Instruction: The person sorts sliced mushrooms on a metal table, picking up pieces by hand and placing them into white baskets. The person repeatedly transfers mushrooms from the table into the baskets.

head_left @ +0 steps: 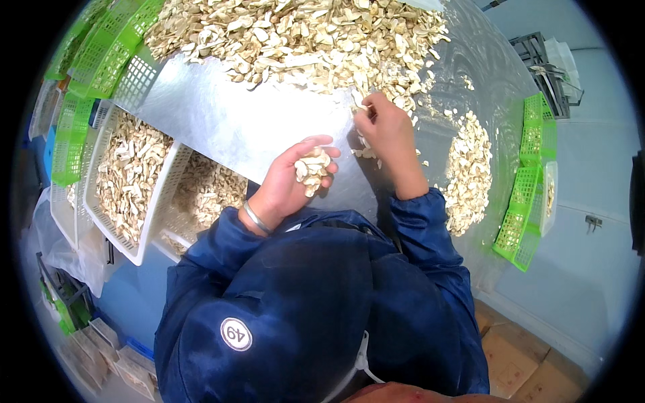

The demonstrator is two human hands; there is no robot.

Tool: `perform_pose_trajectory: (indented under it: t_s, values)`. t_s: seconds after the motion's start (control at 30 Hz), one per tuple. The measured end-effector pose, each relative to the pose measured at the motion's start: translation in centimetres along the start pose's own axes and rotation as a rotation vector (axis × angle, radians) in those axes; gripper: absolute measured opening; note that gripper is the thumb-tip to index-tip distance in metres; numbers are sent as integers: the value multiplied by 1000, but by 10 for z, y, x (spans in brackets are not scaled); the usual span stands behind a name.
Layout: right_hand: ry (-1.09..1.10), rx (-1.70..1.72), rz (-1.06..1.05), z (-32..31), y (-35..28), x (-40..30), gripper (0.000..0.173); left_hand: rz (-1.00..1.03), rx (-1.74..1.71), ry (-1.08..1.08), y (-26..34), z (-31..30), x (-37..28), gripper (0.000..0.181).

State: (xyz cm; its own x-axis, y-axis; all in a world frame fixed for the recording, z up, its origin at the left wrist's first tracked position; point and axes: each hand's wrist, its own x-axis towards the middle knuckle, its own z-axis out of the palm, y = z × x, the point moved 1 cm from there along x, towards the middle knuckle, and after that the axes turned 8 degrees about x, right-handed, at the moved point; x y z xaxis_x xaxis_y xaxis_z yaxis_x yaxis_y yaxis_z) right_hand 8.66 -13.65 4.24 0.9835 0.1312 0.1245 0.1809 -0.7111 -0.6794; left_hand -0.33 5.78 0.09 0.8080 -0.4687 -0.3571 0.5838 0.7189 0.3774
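My left hand (284, 184) is turned palm up above the near edge of the metal table (216, 108). It cups a small handful of pale dried slices (311, 170), and a metal bangle (257, 218) circles its wrist. To the right, my right hand (387, 126) bends over the near edge of the large heap of dried slices (322, 40). Its thumb and fingers pinch a pale slice (358, 99). A few loose slices (367, 150) lie on the metal beneath that hand, partly covered by it.
A smaller slice pile (468, 176) lies on the table's right side. White plastic baskets of slices (164, 186) stand against the left edge, with green baskets (108, 60) beyond. More green baskets (521, 216) line the right side. Cardboard boxes (514, 352) sit on the floor at lower right.
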Motion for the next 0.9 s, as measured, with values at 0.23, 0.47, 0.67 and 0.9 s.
perform_pose_trajectory:
  t_s: [0.23,0.47,0.67,0.9]
  values:
    - [-54,439,229,-23,41,0,24,-22,12,-36,0,3,3,34]
    - [-150,753,370,-26,37,-2,23,-33,49,-30,-2,4,4,33]
    - [-117,844,458,-26,33,-9,24,-42,48,-25,-3,6,4,31]
    - [-86,862,486,-29,40,-16,25,-54,40,-46,-5,2,5,35]
